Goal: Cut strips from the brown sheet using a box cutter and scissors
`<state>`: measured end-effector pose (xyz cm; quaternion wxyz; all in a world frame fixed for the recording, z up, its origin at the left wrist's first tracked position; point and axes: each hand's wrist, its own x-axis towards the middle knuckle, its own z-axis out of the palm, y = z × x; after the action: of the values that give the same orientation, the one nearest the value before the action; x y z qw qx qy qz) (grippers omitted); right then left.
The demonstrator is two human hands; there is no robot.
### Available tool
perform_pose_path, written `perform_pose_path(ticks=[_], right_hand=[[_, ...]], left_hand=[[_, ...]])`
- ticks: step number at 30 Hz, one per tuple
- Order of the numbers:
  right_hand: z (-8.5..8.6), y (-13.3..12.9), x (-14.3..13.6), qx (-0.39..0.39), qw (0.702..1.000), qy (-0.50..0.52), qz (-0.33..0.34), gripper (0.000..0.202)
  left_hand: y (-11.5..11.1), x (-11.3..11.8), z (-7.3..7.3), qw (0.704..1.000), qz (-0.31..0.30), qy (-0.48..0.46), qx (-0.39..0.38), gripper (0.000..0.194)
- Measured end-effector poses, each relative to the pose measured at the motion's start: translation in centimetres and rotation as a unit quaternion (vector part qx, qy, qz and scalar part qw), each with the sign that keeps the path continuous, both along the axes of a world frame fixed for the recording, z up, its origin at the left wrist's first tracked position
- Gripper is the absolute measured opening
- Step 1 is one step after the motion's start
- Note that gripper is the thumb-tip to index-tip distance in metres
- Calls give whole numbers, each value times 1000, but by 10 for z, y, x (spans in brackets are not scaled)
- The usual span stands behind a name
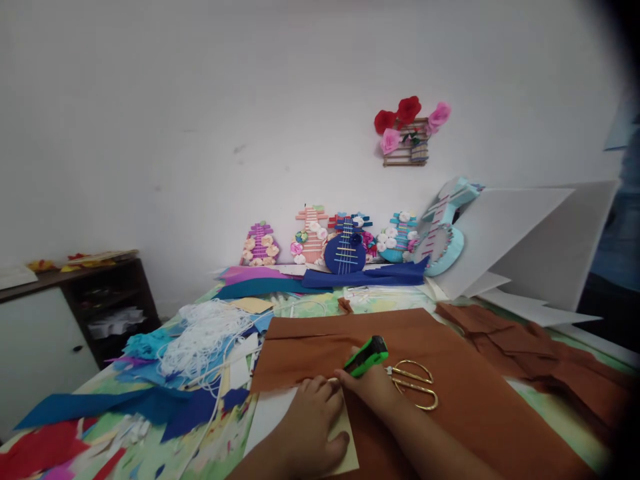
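Note:
My right hand [375, 390] is closed around a green and black utility knife [367, 357], its rear end pointing up and to the right. The blade is hidden behind my hands. My left hand [313, 423] lies flat with fingers spread on a pale yellow card [349, 433] and a white sheet [267, 413]. Its fingertips are close to my right hand. Under both hands spreads a large brown sheet [465, 393] with a crease across its far part. Scissors with gold handles [425, 390] rest on it just right of my right hand, their blades mostly out of sight.
White cord [205, 340] lies tangled at left among blue scraps [125, 403] and red pieces [43, 450]. Crumpled brown material [545, 360] covers the right side. Decorated lute-shaped crafts [345, 250] stand along the wall, with white boards [515, 227] leaning at right.

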<state>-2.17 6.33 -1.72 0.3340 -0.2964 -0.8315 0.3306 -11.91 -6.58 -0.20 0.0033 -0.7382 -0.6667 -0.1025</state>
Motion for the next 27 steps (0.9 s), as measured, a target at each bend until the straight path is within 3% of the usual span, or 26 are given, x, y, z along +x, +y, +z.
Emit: perform_pose_path(ticks=[14, 27], right_hand=[[1, 1, 2, -34, 999, 14, -1, 26], [2, 1, 4, -42, 999, -2, -9, 28]], left_hand=[[2, -1, -7, 1000, 1, 15, 22, 35], [0, 2, -3, 1000, 11, -5, 17, 38]])
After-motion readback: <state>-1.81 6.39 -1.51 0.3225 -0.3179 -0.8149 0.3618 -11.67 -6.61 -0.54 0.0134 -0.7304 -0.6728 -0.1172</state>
